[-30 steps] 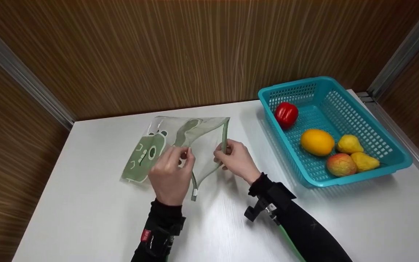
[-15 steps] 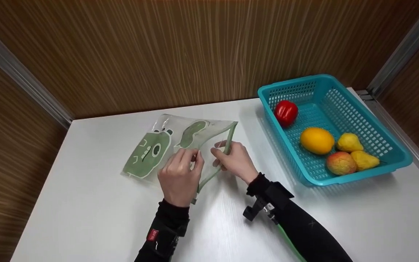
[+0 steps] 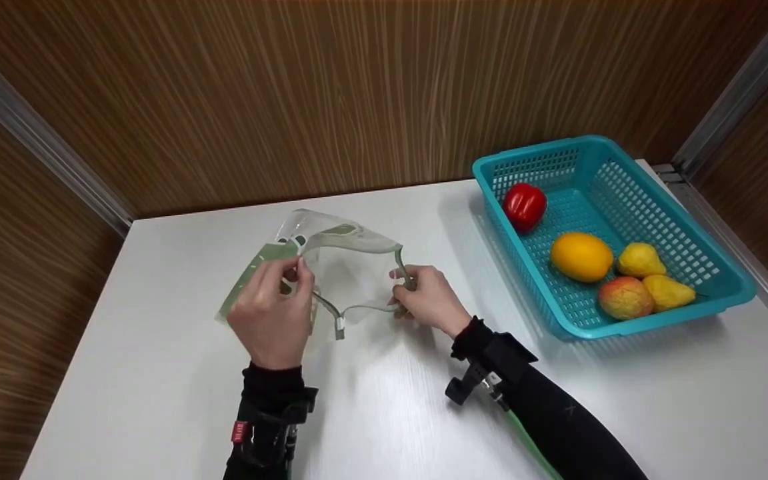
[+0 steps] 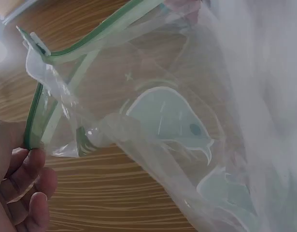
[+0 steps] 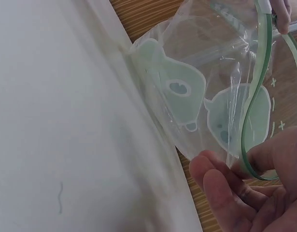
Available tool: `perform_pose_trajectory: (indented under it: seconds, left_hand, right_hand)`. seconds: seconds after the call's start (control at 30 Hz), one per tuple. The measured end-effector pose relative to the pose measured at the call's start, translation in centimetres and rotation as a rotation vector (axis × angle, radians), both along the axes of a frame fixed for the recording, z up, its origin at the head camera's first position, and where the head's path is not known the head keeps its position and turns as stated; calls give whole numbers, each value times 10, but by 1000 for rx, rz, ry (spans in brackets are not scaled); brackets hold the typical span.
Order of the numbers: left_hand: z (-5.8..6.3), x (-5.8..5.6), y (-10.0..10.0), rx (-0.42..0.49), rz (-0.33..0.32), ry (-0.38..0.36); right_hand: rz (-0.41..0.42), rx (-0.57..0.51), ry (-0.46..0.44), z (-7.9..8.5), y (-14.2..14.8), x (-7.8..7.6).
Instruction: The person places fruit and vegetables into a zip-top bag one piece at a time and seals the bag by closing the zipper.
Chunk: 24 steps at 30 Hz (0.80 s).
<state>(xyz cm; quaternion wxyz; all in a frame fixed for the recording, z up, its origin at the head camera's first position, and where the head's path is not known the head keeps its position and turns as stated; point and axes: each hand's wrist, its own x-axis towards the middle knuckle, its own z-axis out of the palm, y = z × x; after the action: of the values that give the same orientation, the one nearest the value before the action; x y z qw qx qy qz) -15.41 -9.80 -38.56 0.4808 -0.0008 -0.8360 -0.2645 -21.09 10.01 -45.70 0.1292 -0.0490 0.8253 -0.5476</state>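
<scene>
- Clear bag (image 3: 351,267) with green edging, in the head view: it stands gaping at the centre of the frame, above the white worktop (image 3: 157,387). Left hand (image 3: 272,317), left of centre, pinches one side of its mouth, fingers (image 3: 305,283) together; right hand (image 3: 431,297) has its fingers clamped on the opposite edge.
- Right of the frame: a turquoise basket (image 3: 571,207) holding a red pepper (image 3: 525,208), an orange-yellow fruit (image 3: 581,257), two yellow pears (image 3: 641,259) and a red-and-yellow fruit (image 3: 625,299).
- Left wrist view: at lower left, thumb and fingers nip the green edge; the bag spreads across the middle.
- Right wrist view: at lower right, the green strip bends between thumb and fingers; printed shapes (image 5: 179,87) show upper centre.
</scene>
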Motion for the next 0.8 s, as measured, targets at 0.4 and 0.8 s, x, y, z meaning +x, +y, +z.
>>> perform_pose_trajectory:
  seconds: [0.4, 0.8]
  left_hand:
    - [-11, 2, 14, -45, -67, -82]
    - [-14, -3, 16, -12, -106, -105]
  right_hand:
    - [49, 18, 99, 13, -3, 4]
    - [-5, 213, 311, 73, 36, 32]
